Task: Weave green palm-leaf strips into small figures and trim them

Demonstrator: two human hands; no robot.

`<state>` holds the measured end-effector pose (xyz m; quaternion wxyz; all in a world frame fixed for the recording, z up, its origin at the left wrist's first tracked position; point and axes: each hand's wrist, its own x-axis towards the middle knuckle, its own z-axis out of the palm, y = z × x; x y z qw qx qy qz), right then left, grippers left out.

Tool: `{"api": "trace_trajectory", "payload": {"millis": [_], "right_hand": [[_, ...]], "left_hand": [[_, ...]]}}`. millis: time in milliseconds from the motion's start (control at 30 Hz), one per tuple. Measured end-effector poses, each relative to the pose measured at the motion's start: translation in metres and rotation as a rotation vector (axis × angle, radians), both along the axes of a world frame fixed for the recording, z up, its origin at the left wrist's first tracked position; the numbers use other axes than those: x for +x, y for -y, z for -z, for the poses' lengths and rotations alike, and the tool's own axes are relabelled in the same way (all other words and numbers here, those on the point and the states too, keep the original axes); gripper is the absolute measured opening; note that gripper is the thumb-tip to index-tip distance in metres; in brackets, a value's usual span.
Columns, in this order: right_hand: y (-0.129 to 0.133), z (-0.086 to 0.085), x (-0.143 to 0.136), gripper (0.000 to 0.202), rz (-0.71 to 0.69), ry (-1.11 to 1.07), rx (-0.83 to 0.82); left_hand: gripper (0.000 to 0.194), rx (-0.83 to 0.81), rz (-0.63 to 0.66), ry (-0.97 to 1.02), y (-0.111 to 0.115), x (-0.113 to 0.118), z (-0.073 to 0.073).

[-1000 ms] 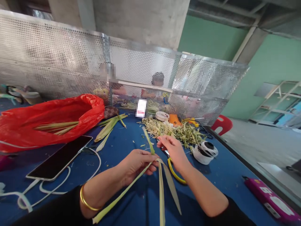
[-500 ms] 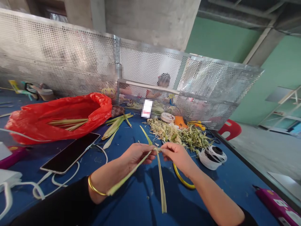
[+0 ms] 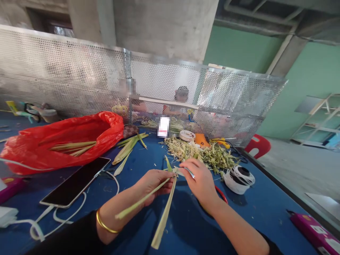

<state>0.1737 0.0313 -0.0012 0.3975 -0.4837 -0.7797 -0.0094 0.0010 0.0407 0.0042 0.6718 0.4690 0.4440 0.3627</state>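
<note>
Pale green leaf strips [image 3: 164, 215] cross at the centre of the view, above the blue table. My left hand [image 3: 156, 182], with a gold bangle at the wrist, pinches them near their crossing; two long ends hang toward me and a short green tip points away. My right hand [image 3: 196, 177] is just right of the crossing, its fingers curled round a small metallic tool [image 3: 189, 172]. Whether its fingertips also touch the leaf is unclear. Beyond the hands lies a heap of dried plant scraps [image 3: 207, 152].
A red plastic bag [image 3: 63, 141] with stalks, a phone [image 3: 77, 182] and white cables are on the left. At the right are a white spool [image 3: 239, 180] and a purple box [image 3: 313, 230]. A perforated metal screen [image 3: 164, 78] stands behind; people sit beyond it.
My right hand has moved slightly and now holds a metallic tool that did not show before. The hanging leaf end has swung left, and a red curved handle shows beside my right wrist.
</note>
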Motion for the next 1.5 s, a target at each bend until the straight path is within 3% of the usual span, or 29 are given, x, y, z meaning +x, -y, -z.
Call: {"api": "trace_trajectory", "payload": {"millis": [67,167,233,300,433,500,600,700,767,833,900,1000,1200,1500], "right_hand": [[0.007,0.001,-0.008,0.03,0.0,-0.103,-0.182],[0.016,0.003,-0.02,0.035,-0.1,-0.195,-0.487],[0.019,0.003,-0.024,0.036,-0.146,-0.239,-0.548],[0.021,0.003,-0.024,0.036,-0.119,-0.138,-0.447],[0.018,0.006,-0.019,0.024,0.035,0.364,-0.052],[0.015,0.01,-0.017,0.021,0.065,0.503,0.031],[0.012,0.014,-0.015,0.022,0.091,0.563,0.06],[0.016,0.013,-0.017,0.015,0.144,0.482,0.155],[0.022,0.01,-0.021,0.024,0.091,0.421,0.246],[0.028,0.008,-0.026,0.034,-0.057,0.419,0.308],[0.033,0.009,-0.03,0.027,-0.201,0.466,0.346],[0.038,0.012,-0.034,0.021,-0.297,0.618,0.44],[0.042,0.019,-0.039,0.019,-0.372,0.795,0.547],[0.037,0.026,-0.046,0.019,-0.343,0.71,0.558]], "left_hand": [[0.019,-0.058,-0.083,0.033,-0.002,0.002,0.003],[0.018,-0.103,-0.164,0.078,-0.005,0.003,0.005],[0.018,-0.102,-0.202,0.095,-0.006,0.002,0.003],[0.018,-0.107,-0.23,0.105,-0.006,0.0,0.001],[0.017,-0.177,-0.248,0.133,-0.006,-0.004,-0.004],[0.015,-0.228,-0.253,0.156,-0.007,-0.004,-0.005],[0.01,-0.281,-0.269,0.185,-0.009,-0.003,-0.006],[0.009,-0.3,-0.283,0.199,-0.01,-0.001,-0.005],[0.01,-0.279,-0.289,0.207,-0.008,0.0,-0.003],[0.011,-0.239,-0.279,0.213,-0.005,0.003,-0.001],[0.012,-0.208,-0.266,0.198,-0.001,0.004,0.001],[0.014,-0.19,-0.287,0.138,0.004,0.005,0.0],[0.013,-0.16,-0.333,0.07,0.004,0.002,-0.007],[0.017,-0.282,-0.19,0.197,0.004,-0.006,-0.017]]}}
